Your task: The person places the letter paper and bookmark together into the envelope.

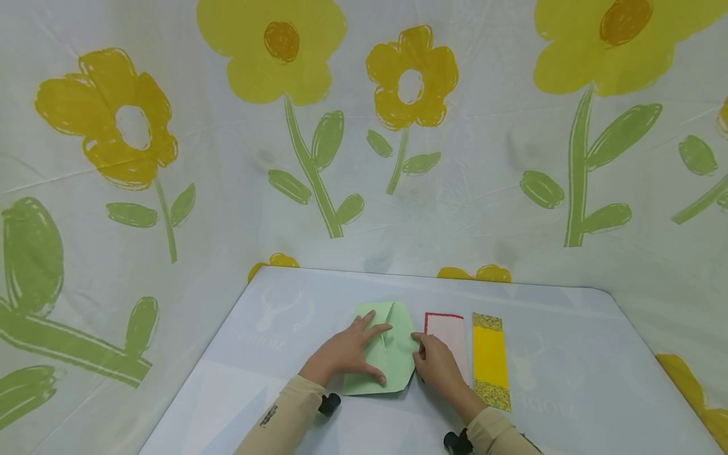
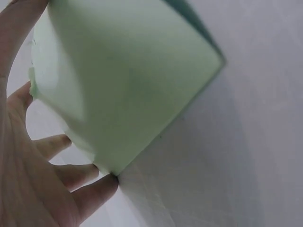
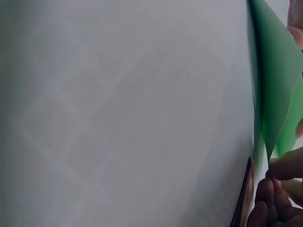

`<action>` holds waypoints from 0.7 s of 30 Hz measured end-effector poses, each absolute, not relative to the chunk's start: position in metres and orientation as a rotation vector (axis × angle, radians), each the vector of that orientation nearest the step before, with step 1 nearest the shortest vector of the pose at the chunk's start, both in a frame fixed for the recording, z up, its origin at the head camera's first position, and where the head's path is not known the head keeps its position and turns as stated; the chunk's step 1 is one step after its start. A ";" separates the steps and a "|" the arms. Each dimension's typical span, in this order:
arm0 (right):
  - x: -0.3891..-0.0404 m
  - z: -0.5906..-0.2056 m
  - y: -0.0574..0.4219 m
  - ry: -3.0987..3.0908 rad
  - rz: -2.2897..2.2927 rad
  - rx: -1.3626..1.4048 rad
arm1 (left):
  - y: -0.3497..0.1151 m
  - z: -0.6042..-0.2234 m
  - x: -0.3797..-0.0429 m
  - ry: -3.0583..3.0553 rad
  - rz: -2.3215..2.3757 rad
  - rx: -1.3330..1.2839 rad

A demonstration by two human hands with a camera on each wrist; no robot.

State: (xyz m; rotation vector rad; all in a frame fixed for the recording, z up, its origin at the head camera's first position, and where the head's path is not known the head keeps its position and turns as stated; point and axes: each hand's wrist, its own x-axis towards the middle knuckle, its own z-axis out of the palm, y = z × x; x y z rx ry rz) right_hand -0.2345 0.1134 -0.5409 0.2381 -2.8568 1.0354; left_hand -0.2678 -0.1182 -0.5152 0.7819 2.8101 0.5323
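Observation:
A light green sheet of folded paper [image 1: 400, 354] lies on the table, a flap with a slanting edge across its top. My left hand [image 1: 354, 349] rests over its left side with fingers and thumb spread apart. In the left wrist view, the fingertips [image 2: 106, 184] stand along the border of the green paper [image 2: 137, 80]. At the paper's right edge, my right hand [image 1: 440, 366] pinches the border between thumb and curled index finger. The right wrist view shows this pinch [image 3: 284, 170] at a corner of the green paper [image 3: 279, 71], its layers standing slightly apart.
Just right of the green paper lies a pale pink card with a red border [image 1: 449, 335], partly behind my right hand. A yellow strip with patterned ends [image 1: 490, 354] lies beside it. The pale table [image 1: 227, 373] meets a flower-printed cloth [image 1: 455, 215] at the back.

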 end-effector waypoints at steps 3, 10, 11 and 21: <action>-0.234 -0.541 0.114 -2.852 1.040 0.240 | -0.120 -0.515 -0.268 2.804 0.555 0.789; -0.234 -0.542 0.115 -2.843 1.032 0.249 | -0.121 -0.517 -0.268 2.801 0.592 0.798; -0.235 -0.542 0.115 -2.844 1.032 0.246 | -0.120 -0.518 -0.269 2.802 0.594 0.798; -0.235 -0.543 0.116 -2.857 1.053 0.210 | -0.120 -0.521 -0.270 2.825 0.554 0.803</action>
